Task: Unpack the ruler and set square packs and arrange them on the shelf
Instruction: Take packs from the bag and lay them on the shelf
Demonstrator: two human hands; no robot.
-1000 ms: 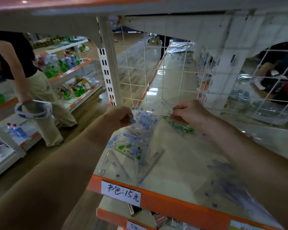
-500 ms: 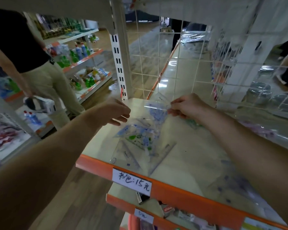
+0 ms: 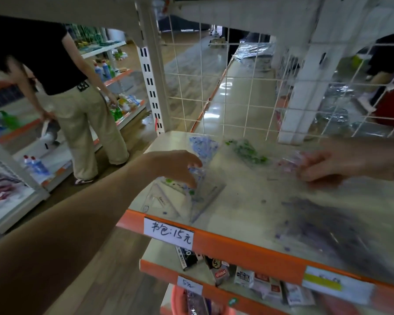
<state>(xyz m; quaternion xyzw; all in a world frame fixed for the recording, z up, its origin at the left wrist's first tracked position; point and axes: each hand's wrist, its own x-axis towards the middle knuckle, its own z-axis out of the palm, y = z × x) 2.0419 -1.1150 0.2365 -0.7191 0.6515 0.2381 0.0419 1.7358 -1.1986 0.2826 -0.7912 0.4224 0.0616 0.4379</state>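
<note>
Since half a second ago the right hand [image 3: 341, 163] has left the top of the clear plastic pack with blue print [image 3: 198, 178] and gone far to 3 o'clock. The left hand [image 3: 175, 169] has come forward over this pack.

The clear plastic pack with blue print now lies flat on the beige shelf board with orange front edge [image 3: 248, 201], at its near left corner. Transparent set squares show inside it. The left hand's grip is apart: the fingers are relaxed and bent down, with the tips on the top of the pack, and they do not close around it.

The right hand's grip is together, the fingers curled. It seems to pinch a small clear plastic pack with pink print [image 3: 290, 160], but this part is blurred. The hand is low over the board.

A clear plastic pack with green print [image 3: 246, 151] lies at 2 o'clock from the blue pack, between the two hands and apart from both. At 4 o'clock, near the front edge, lie blurred clear packs with purple print [image 3: 323, 230].

A white paper price label [image 3: 168, 233] sits on the orange edge, just under the blue pack. A white wire grid [image 3: 225, 87] stands at 12 o'clock behind the board. At 10 o'clock a person in black top and beige trousers [image 3: 77, 98] bends at another shelf.
</note>
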